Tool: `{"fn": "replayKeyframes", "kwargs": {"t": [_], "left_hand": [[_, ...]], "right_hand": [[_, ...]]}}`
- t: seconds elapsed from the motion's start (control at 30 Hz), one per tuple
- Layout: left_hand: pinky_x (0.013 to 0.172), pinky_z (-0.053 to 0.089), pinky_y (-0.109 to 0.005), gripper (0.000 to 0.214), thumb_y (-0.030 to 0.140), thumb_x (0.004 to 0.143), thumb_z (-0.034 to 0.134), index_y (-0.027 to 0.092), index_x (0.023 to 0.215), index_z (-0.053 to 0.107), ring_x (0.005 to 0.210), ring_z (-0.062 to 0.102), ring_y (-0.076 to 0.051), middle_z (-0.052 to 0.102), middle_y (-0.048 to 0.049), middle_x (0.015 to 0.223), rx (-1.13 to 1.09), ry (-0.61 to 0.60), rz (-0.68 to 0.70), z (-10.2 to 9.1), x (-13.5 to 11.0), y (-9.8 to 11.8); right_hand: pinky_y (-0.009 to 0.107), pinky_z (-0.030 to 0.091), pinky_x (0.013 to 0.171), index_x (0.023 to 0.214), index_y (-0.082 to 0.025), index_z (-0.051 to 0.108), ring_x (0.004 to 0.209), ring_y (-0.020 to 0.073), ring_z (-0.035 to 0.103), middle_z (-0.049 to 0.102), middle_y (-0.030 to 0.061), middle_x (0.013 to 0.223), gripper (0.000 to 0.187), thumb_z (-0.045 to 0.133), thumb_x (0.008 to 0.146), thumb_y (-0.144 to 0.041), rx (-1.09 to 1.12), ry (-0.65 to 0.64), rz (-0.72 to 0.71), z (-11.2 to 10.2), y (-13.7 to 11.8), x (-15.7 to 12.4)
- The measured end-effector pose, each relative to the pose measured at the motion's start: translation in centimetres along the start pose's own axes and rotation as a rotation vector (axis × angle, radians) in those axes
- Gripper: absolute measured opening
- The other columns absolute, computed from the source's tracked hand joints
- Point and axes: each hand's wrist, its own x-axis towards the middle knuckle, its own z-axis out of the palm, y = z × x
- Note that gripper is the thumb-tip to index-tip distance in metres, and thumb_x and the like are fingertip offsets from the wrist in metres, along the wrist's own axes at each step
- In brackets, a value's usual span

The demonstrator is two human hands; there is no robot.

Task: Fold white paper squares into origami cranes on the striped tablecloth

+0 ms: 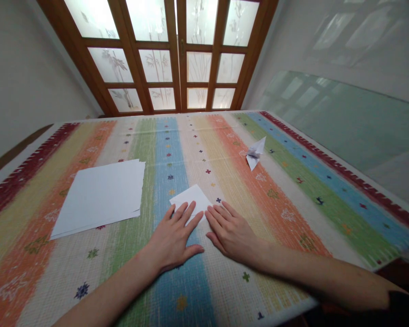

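Note:
A small folded sheet of white paper [192, 196] lies flat on the striped cloth near the middle of the table. My left hand [177, 238] rests over its near left part, fingers spread and pressing down flat. At the paper's right corner, the fingertips of my right hand [230, 229] touch the edge, its fingers stretched out and lying close together. Both hands cover the near side of the paper, so that edge is hidden. Neither hand grips anything.
To the left lies a stack of white paper sheets [102, 197]. A folded white paper crane [255, 153] stands on the right, further back. Striped cloth [282, 290] covers the table. Behind it are wooden doors [180, 68] with frosted panes; a glass panel [344, 118] borders the right side.

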Motion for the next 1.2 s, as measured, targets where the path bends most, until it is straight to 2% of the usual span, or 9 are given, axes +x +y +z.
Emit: {"fn": "replayKeyframes", "kwargs": {"t": [0.1, 0.3, 0.5, 0.7, 0.83, 0.9, 1.07, 1.2], "left_hand": [[0.115, 0.016, -0.061, 0.087, 0.076, 0.085, 0.041, 0.02, 0.151, 0.033, 0.146, 0.027, -0.037, 0.03, -0.0192, 0.158, -0.004, 0.014, 0.015, 0.3, -0.1, -0.1], [0.116, 0.016, -0.059, 0.091, 0.077, 0.084, 0.042, 0.018, 0.152, 0.032, 0.146, 0.027, -0.034, 0.03, -0.0183, 0.158, -0.016, 0.018, 0.006, 0.5, -0.3, -0.4], [0.117, 0.013, -0.059, 0.092, 0.079, 0.084, 0.038, 0.017, 0.152, 0.032, 0.146, 0.028, -0.035, 0.033, -0.0158, 0.157, -0.009, -0.002, -0.064, 0.1, -1.4, -2.5], [0.117, 0.014, -0.058, 0.085, 0.075, 0.087, 0.038, 0.021, 0.152, 0.033, 0.145, 0.028, -0.035, 0.037, -0.0113, 0.156, -0.004, -0.003, -0.046, -0.4, -1.9, -3.7], [0.117, 0.013, -0.058, 0.084, 0.074, 0.088, 0.036, 0.02, 0.152, 0.031, 0.146, 0.027, -0.034, 0.036, -0.011, 0.157, 0.009, -0.004, -0.044, -0.1, -1.9, -3.6], [0.117, 0.012, -0.058, 0.085, 0.075, 0.088, 0.034, 0.02, 0.153, 0.03, 0.146, 0.027, -0.035, 0.036, -0.0108, 0.157, 0.017, 0.003, -0.034, 0.0, -1.9, -3.7], [0.117, 0.012, -0.057, 0.088, 0.078, 0.088, 0.03, 0.02, 0.153, 0.029, 0.146, 0.027, -0.035, 0.034, -0.0095, 0.157, 0.03, 0.014, -0.021, 0.3, -1.9, -3.9], [0.116, 0.014, -0.057, 0.089, 0.079, 0.087, 0.029, 0.019, 0.153, 0.029, 0.145, 0.028, -0.035, 0.033, -0.0093, 0.158, 0.033, 0.008, -0.025, 0.2, -1.9, -3.9]], "right_hand": [[0.05, 0.04, 0.107, 0.122, -0.002, 0.063, 0.115, 0.0316, 0.061, 0.067, 0.0225, 0.121, 0.046, 0.053, 0.093, -0.036, -0.03, -0.01, 0.018, -0.3, 0.0, 0.0], [0.049, 0.042, 0.105, 0.118, -0.001, 0.066, 0.113, 0.0336, 0.061, 0.069, 0.0222, 0.117, 0.046, 0.052, 0.094, -0.038, -0.154, -0.031, 0.019, -0.7, 0.1, -0.1], [0.049, 0.044, 0.103, 0.116, 0.001, 0.066, 0.112, 0.0345, 0.062, 0.069, 0.0244, 0.116, 0.047, 0.053, 0.093, -0.037, -0.199, -0.065, -0.006, -0.9, -0.1, 0.1], [0.051, 0.042, 0.105, 0.111, 0.004, 0.067, 0.113, 0.0368, 0.062, 0.068, 0.0285, 0.114, 0.049, 0.055, 0.093, -0.039, -0.207, -0.117, 0.036, -1.4, -1.0, 1.3], [0.048, 0.037, 0.111, 0.127, 0.006, 0.058, 0.128, 0.0374, 0.052, 0.056, 0.0301, 0.134, 0.066, 0.053, 0.093, -0.051, -0.044, -0.104, -0.077, -0.3, -1.9, 2.4], [0.046, 0.035, 0.114, 0.136, 0.005, 0.049, 0.136, 0.0364, 0.044, 0.048, 0.0291, 0.143, 0.077, 0.048, 0.093, -0.058, 0.095, -0.147, -0.13, 0.3, -2.1, 2.7], [0.047, 0.024, 0.12, 0.148, 0.003, 0.032, 0.147, 0.0357, 0.024, 0.029, 0.0274, 0.155, 0.096, 0.036, 0.09, -0.073, 0.331, -0.305, -0.097, 0.5, -1.1, 2.2], [0.048, 0.019, 0.122, 0.15, 0.003, 0.028, 0.149, 0.0349, 0.018, 0.023, 0.028, 0.157, 0.103, 0.038, 0.086, -0.077, 0.406, -0.371, -0.052, -0.2, 0.2, 0.8]]}}
